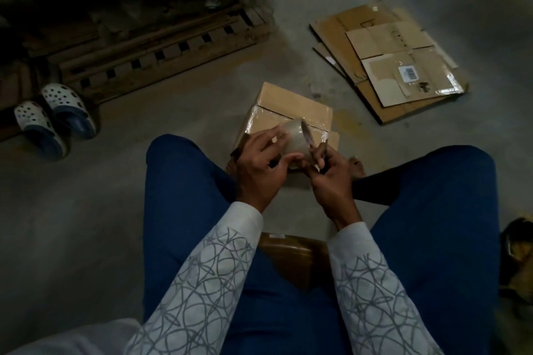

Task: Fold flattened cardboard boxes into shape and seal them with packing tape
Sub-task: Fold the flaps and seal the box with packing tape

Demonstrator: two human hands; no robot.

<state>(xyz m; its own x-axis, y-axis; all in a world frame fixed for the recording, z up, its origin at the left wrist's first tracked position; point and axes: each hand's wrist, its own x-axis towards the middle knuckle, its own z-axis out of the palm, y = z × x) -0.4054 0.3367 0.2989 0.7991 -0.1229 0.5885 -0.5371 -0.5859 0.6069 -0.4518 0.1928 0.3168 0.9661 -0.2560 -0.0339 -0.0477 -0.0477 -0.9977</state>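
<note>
You have a dim grey concrete floor [86,210] around you. At ten o'clock lies a wooden pallet [161,46], with clogs [54,118] beside it.

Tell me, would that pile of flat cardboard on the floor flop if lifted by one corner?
Probably it would hinge at its creases, since the flattened cardboard shows fold lines. The sheets lie loosely stacked and offset, so they would likely slide apart.

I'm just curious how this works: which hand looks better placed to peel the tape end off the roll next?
Probably the right hand: its fingertips sit at the edge of the tape roll, while the left hand is wrapped round the roll, steadying it above the box.
</note>
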